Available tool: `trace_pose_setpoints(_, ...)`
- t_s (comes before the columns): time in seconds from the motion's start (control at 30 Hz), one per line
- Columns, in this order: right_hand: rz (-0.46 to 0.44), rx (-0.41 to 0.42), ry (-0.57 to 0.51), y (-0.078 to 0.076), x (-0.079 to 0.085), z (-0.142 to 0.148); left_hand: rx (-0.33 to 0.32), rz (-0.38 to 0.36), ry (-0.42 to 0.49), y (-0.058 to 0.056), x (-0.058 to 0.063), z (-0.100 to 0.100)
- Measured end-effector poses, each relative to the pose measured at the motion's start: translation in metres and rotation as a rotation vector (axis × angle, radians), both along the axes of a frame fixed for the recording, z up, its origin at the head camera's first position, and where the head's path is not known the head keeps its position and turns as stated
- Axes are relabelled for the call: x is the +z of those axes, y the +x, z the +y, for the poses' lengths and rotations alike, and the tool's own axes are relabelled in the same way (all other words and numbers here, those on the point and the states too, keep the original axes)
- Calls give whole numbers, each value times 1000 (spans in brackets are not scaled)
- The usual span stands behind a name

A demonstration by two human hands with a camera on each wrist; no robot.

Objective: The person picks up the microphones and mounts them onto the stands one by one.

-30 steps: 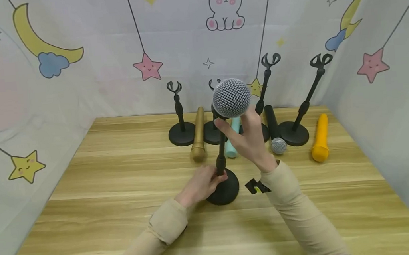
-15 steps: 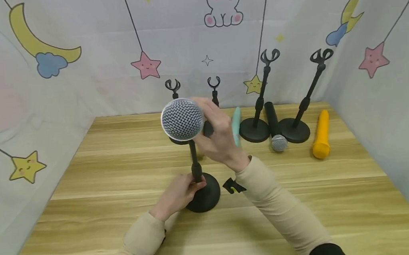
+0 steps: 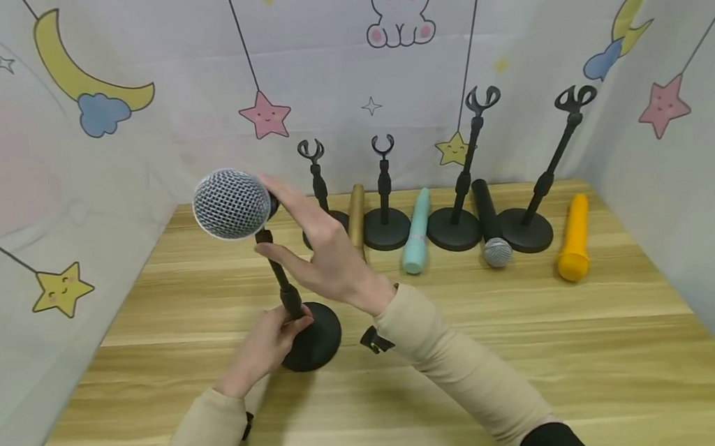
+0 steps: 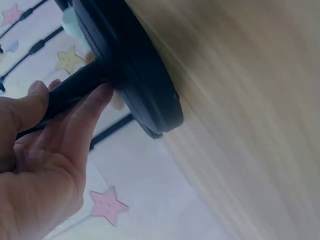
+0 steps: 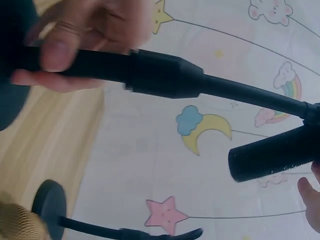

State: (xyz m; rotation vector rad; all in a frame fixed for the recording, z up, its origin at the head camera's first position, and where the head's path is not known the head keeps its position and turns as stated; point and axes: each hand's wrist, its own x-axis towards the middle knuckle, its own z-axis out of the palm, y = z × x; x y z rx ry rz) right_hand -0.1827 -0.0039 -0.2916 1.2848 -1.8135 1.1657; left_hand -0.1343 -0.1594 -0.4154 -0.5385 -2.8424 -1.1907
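My left hand [image 3: 269,342] grips the lower pole of a black microphone stand [image 3: 289,291], just above its round base [image 4: 145,75]. The stand leans to the left; whether its base rests fully on the table I cannot tell. In the clip at its top sits a microphone [image 3: 232,203] with a silver mesh head and a black handle [image 5: 272,152]. My right hand [image 3: 328,253] is at the microphone, forefinger stretched along its neck and thumb apart below. Only fingertips [image 5: 311,197] of that hand show at the right wrist view's edge.
Several black stands with bare clips, one of them a stand [image 3: 385,200], line the back of the table. Between and beside them lie gold [image 3: 357,216], turquoise [image 3: 417,236], black [image 3: 488,216] and orange [image 3: 574,234] microphones. Printed cloth walls [image 3: 194,68] enclose the table.
Both hands and the stand with its microphone have moved left across the table. The right fingers, bent around the microphone half a second ago, now look straighter and more spread.
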Motion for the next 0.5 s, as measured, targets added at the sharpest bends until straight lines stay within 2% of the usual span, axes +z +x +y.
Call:
trace_pose_setpoints(0.07, -29, -11, 18, 0, -8, 4, 25, 35, 0, -7, -2, -8)
trace_pose_setpoints(0.23, -132, -68, 44, -6, -42, 29, 95, 59, 12, -27, -5, -26)
trace_pose_setpoints(0.37, -228, -111, 48, -13, -67, 58, 118, 36, 39, -48, -7, -39)
trace_pose_setpoints(0.5, -307, -160, 54, -17, -83, 88, 135, -17, 47, -69, -6, -48)
